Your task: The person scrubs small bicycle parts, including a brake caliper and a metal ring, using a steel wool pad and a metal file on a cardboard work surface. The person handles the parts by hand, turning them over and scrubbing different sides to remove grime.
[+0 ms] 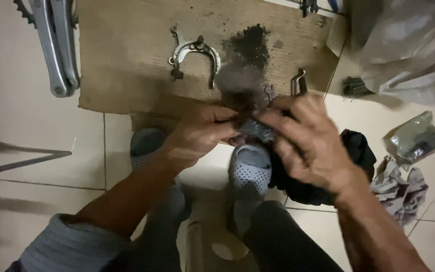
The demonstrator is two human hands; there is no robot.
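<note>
Makeshift bicycle repair spot: tiled floor (36, 126), crank arm (56, 45), brake caliper (195, 55) on greasy cardboard (127, 75).

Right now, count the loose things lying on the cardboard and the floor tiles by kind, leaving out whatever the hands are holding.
Metal bike parts: 2, the brake caliper and the crank arm
Rags or crumpled cloths: 2, black and grey
Plastic packets: 1
Total: 5

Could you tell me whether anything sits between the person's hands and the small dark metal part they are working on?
Nothing visible does. The left hand and the right hand both already grip the small dark part from either side, above the cardboard sheet. The brake arm lies farther away on the cardboard, apart from both hands.
</note>
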